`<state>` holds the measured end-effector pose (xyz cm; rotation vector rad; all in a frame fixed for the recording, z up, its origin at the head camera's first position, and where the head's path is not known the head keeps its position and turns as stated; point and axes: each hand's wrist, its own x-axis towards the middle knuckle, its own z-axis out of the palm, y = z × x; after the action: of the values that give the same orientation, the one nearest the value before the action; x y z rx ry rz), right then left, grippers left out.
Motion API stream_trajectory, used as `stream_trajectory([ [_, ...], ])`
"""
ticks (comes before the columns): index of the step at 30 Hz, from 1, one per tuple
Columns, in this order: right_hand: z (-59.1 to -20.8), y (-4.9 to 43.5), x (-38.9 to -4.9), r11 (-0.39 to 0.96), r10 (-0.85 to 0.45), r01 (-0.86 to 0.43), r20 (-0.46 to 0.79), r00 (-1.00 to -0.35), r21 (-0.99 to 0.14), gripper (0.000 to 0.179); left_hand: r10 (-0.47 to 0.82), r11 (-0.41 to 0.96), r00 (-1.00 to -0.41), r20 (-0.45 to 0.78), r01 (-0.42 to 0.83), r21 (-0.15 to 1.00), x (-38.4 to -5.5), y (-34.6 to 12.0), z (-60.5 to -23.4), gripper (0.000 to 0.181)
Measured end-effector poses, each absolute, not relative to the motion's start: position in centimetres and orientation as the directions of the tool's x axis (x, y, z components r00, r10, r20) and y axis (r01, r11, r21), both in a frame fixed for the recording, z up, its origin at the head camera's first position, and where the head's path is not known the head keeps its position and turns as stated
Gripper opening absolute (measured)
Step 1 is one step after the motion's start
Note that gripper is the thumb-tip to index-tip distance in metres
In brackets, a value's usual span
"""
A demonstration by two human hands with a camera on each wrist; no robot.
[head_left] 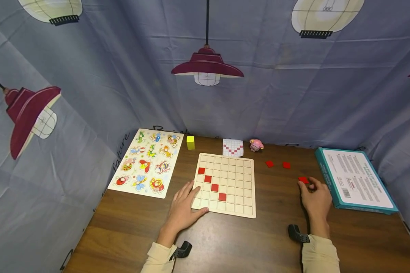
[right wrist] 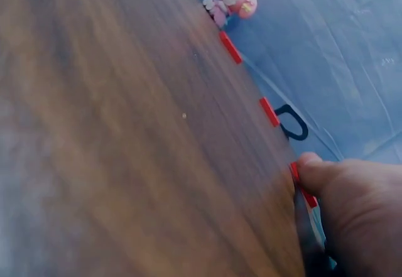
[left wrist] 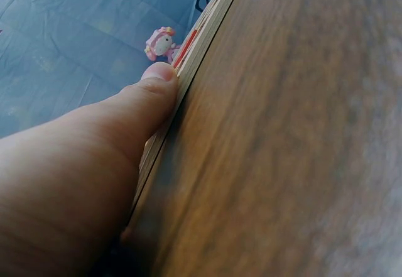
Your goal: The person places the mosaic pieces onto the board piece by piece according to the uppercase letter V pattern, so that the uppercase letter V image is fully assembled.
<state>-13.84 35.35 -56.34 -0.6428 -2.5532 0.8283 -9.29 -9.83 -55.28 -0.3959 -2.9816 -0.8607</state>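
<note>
My left hand (head_left: pixel 182 208) rests at the near left corner of a pale wooden grid board (head_left: pixel 237 185), fingers spread along its left side. Its thumb (left wrist: pixel 147 95) lies on the board's near edge. Four of the board's squares hold red tiles in a diagonal line, one being the lowest red tile (head_left: pixel 222 197). Off to the right, my right hand (head_left: pixel 316 197) pinches another red square tile (head_left: pixel 303 179) at the tabletop, the thumb (right wrist: pixel 320 175) partly covering it in the right wrist view.
Two loose red tiles, a left one (head_left: pixel 269 163) and a right one (head_left: pixel 286 165), lie behind the right hand. A teal box (head_left: pixel 358 180) stands at the right. Behind the board are a pattern card (head_left: pixel 233 147), pink figurine (head_left: pixel 256 145) and yellow block (head_left: pixel 190 143); an insect picture board (head_left: pixel 147 163) lies left.
</note>
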Motion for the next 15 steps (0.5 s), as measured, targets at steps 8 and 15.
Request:
stream_trajectory([
  [8,-56.11,35.39,-14.02,0.731,0.531,0.364,0.147,-0.835,-0.577,0.043,0.238,0.819,-0.967,0.088,0.249,0.517,-9.38,-9.78,-55.63,0.086],
  [15,-56.23,35.64,-13.68,0.819,0.388,0.243,0.189,-0.902,-0.520,0.047,0.243,0.822,-0.965,0.103,0.261,0.507,-9.42,-9.90,-55.72,0.085],
])
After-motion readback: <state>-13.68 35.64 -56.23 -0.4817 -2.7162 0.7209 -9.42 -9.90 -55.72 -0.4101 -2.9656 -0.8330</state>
